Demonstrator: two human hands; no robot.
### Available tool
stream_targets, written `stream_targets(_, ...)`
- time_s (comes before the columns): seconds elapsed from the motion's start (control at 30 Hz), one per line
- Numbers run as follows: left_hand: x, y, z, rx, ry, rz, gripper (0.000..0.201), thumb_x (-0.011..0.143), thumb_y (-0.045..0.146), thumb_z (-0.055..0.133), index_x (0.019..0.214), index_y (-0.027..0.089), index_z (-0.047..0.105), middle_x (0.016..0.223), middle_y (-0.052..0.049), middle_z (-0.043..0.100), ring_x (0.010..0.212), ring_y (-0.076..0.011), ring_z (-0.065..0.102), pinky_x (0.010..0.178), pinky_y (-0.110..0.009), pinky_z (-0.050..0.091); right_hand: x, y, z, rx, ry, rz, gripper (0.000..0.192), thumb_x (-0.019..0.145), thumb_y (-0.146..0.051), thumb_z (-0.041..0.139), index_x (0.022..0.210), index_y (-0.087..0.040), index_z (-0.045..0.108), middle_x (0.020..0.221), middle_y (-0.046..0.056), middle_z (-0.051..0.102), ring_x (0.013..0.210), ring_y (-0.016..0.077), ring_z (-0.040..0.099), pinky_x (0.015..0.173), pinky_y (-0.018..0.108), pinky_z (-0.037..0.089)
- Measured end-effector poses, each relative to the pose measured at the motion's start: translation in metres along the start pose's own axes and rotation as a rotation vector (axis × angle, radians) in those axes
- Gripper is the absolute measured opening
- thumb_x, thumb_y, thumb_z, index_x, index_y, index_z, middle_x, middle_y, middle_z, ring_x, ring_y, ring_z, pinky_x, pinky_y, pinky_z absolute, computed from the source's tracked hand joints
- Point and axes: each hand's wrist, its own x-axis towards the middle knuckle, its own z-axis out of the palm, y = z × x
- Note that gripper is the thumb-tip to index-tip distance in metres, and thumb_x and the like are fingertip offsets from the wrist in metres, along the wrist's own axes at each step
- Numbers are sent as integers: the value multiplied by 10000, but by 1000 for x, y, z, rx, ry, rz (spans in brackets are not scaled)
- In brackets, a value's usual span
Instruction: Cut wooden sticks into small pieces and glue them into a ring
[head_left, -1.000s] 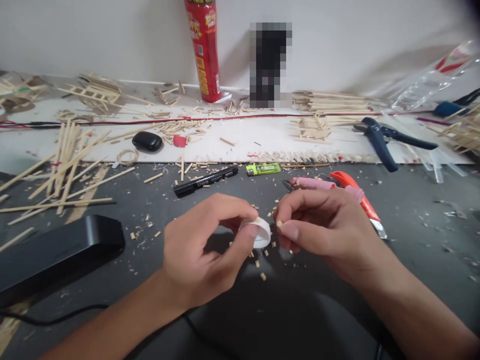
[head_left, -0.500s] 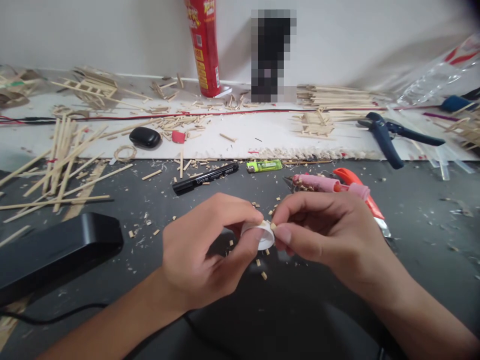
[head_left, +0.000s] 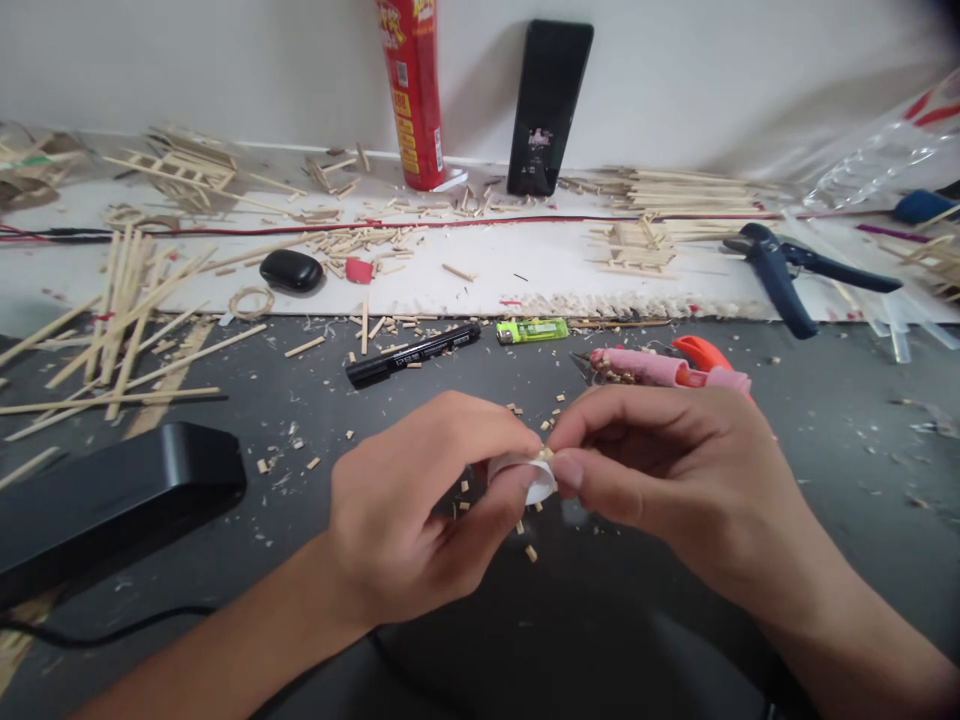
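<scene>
Between its thumb and fingers, my left hand (head_left: 420,500) holds a small white plastic ring, perhaps a bottle cap (head_left: 541,488), tilted above the dark tabletop. My right hand (head_left: 675,470) is closed in a pinch at the ring's right rim, on a tiny wood chip (head_left: 547,454) that touches the upper edge. The fingertips of both hands nearly meet there and hide part of the ring. Several more wood bits (head_left: 531,553) lie on the table beneath and around the hands.
Beyond the hands are a black marker (head_left: 412,356), a green lighter (head_left: 532,331), a pink glue gun or soldering tool (head_left: 637,366) and blue-handled cutters (head_left: 780,280). Wooden sticks (head_left: 124,320) and a black box (head_left: 127,500) are at left. A red can (head_left: 416,110) and a phone (head_left: 550,110) stand behind.
My right fingertips have come closer to the left fingers, pressing the wood chip at the ring's upper rim. The ring is tilted slightly differently, and the view has shifted a little.
</scene>
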Motion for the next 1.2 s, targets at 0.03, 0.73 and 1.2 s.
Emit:
stream_targets(0.03,0,0,0,4,-6,5,140,928,151,732,978,275,690,876,4,809,772,-144,765,729,-220,629,0,0,0,-5,-1,-1,148,731,-217,958,733,-262,816,581,-39,661,496,90,575,468,183,487)
stream_targets(0.73,-1,-2,1,26,-16,35,149,912,135,764,984,250,703,887,28,815,781,-119,775,738,-187,603,-3,-2,-7,-277,-10,17,129,836,-349,862,761,-264,800,551,-50,642,502,101,572,519,245,445)
stream_targets(1.2,-4,-7,1,27,-29,114,202,894,99,783,1043,216,711,948,25,813,854,-81,777,850,-93,582,-2,0,-13,-536,-5,-75,230,881,-480,822,745,-299,782,637,-89,690,628,118,605,1137,436,411)
